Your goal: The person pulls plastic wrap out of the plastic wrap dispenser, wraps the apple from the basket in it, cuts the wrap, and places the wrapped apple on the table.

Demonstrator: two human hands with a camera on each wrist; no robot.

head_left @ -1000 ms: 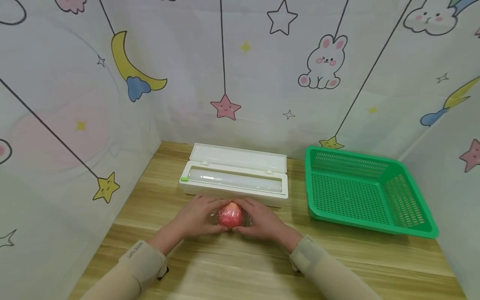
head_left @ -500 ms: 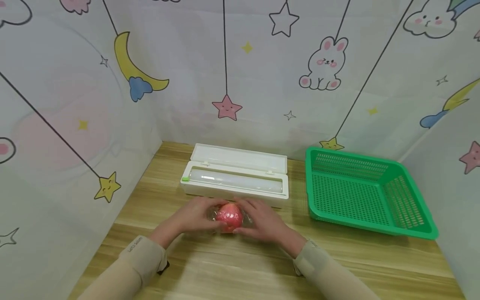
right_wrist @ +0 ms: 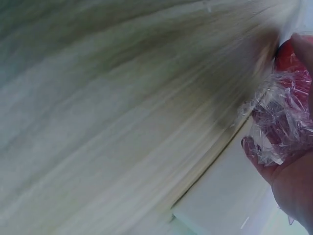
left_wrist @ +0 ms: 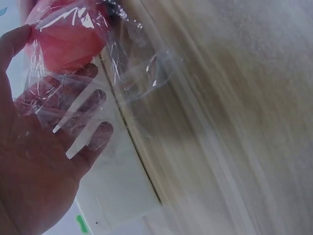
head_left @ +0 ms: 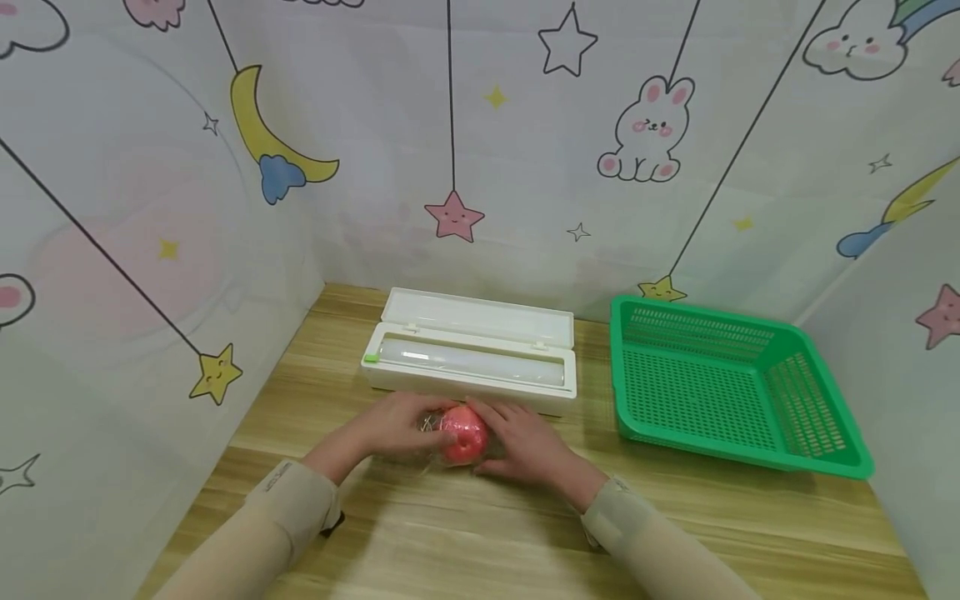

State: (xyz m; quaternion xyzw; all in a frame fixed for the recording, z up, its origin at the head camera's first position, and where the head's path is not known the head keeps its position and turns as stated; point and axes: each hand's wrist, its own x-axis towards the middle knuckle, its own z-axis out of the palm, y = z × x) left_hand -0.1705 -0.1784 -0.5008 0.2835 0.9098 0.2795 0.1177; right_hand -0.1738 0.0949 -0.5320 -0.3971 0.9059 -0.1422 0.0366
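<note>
A red apple (head_left: 467, 435) wrapped in clear cling film (left_wrist: 120, 68) is between my two hands, low in front of the white box. My left hand (head_left: 390, 427) holds it from the left, thumb on the apple and the other fingers behind the loose film in the left wrist view. From the right my right hand (head_left: 531, 443) grips it, thumb on the red skin. Crumpled film (right_wrist: 281, 117) bunches against that palm in the right wrist view. A round dimple on the apple faces the head camera. Some fingertips are hidden behind the fruit.
Just behind the hands stands a white cling film dispenser (head_left: 472, 393), lid raised, with a film roll (head_left: 472, 362) inside. A green plastic basket (head_left: 626, 417) sits to the right on the wood-grain table (head_left: 465, 533). Printed cloth walls (head_left: 360, 167) enclose the back and sides.
The apple has turned between my hands, so its dimple now shows toward the head camera. Both hands have shifted only slightly. Dispenser and basket stay put.
</note>
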